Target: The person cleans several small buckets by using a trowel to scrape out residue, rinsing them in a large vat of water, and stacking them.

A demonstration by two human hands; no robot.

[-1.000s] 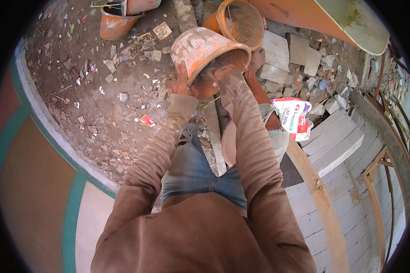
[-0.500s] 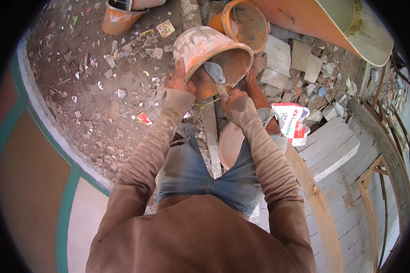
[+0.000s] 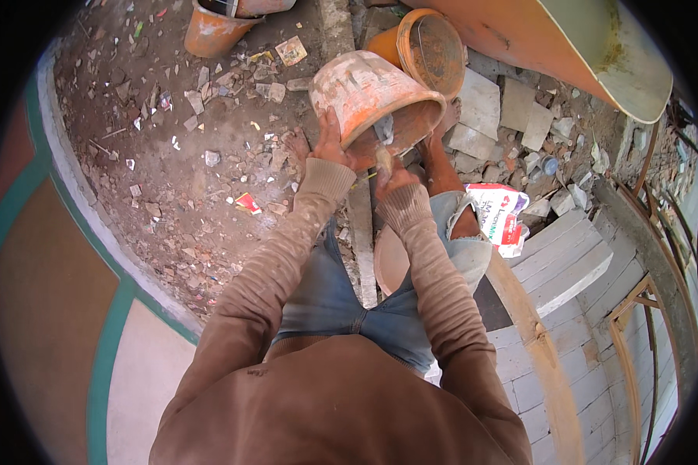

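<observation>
An orange bucket [image 3: 364, 85], crusted with pale mortar, is tipped on its side with its mouth facing me and to the right. My left hand [image 3: 332, 143] grips it at the left, fingers against the outer wall by the rim. In my right hand [image 3: 395, 178], closed round a short handle, is a trowel. Its grey blade [image 3: 384, 129] reaches into the bucket's mouth, and its tip is hidden inside. Below my hands, between my legs, is a round pinkish dish-like thing [image 3: 389, 260], partly covered by my right leg.
A second orange bucket [image 3: 434, 54] lies just behind. More buckets [image 3: 217, 32] stand at the far left, and a large curved orange shell [image 3: 512, 35] hangs over the upper right. Broken tiles [image 3: 477, 105], a red-and-white bag [image 3: 496, 221] and grey blocks [image 3: 562, 267] lie right; rubble covers the left.
The trowel blade has turned, showing a narrower face. The bucket's mouth has tilted slightly lower. My view has shifted a little, and my left foot now shows beside the left hand.
</observation>
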